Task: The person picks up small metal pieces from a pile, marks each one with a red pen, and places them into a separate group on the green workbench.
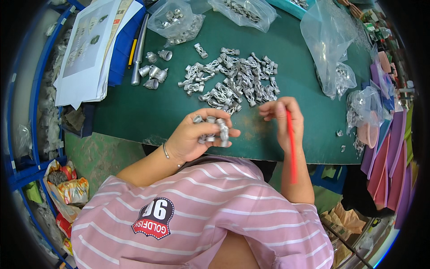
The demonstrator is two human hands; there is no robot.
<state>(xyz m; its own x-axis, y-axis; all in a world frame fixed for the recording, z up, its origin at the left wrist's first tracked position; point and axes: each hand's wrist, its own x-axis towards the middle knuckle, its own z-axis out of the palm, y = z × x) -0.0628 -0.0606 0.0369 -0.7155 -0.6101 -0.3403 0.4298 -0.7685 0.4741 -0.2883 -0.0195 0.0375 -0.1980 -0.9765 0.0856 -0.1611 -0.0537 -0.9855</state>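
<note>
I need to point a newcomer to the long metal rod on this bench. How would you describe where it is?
Start at the green table and look to its far left corner, beside the stack of papers. The grey metal rod lies there next to a yellow pencil; unlike the small silver cone-shaped fittings nearby, it is long, straight and slim.

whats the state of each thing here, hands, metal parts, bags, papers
left hand: closed around several small metal parts
right hand: holding a red stick, fingers curled
pile of metal parts: loose, spread on the green table
metal cones: loose, lying beside the pile
plastic bags: open, parts inside
stack of papers: lying flat at the table's left edge
</note>
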